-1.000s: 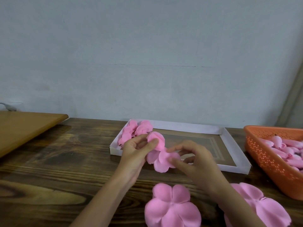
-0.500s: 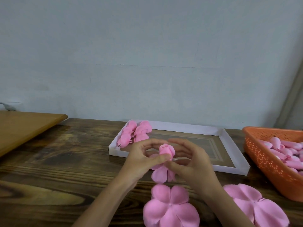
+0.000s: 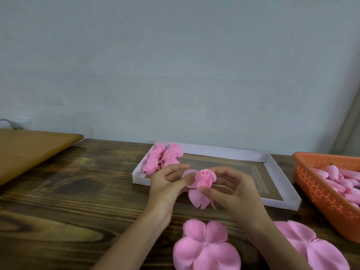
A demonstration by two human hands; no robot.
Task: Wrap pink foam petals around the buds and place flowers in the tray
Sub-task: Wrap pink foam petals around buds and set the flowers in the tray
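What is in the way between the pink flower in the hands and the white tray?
Nothing visible. The left hand and right hand hold the half-wrapped pink foam flower at the near edge of the shallow white cardboard tray. The finished pink foam flowers sit only in its far left corner.

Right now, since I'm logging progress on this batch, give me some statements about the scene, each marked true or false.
1. The left hand and right hand both hold a half-wrapped flower. True.
2. The white tray is empty. False: finished flowers lie in the tray's far left corner.
3. The orange basket on the right holds pink buds. True.
4. No petal pieces lie on the table. False: two flat petal pieces lie on the table, nearest the person.
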